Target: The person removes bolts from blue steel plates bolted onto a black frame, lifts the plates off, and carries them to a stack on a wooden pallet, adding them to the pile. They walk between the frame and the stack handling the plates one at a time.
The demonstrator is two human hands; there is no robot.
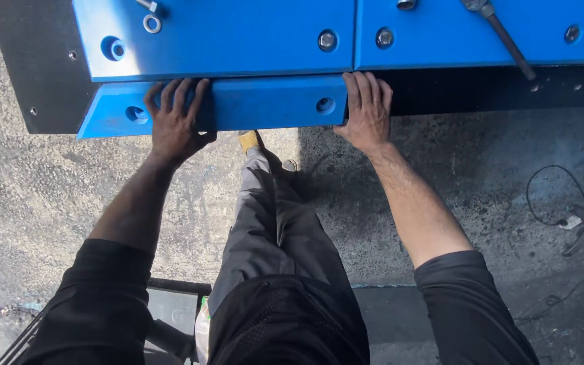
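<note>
The person is standing over a narrow blue bevelled panel whose long axis is running from nine o'clock to three o'clock, just below the larger blue panels bolted to the black frame. The left hand is pressing flat on it, fingers spread, left of centre, beside a bolt hole. The right hand is gripping its three o'clock end, fingers wrapped over the top edge. Both are equally near. Toward six o'clock, bare concrete floor is lying open; a wrench is resting at one o'clock
</note>
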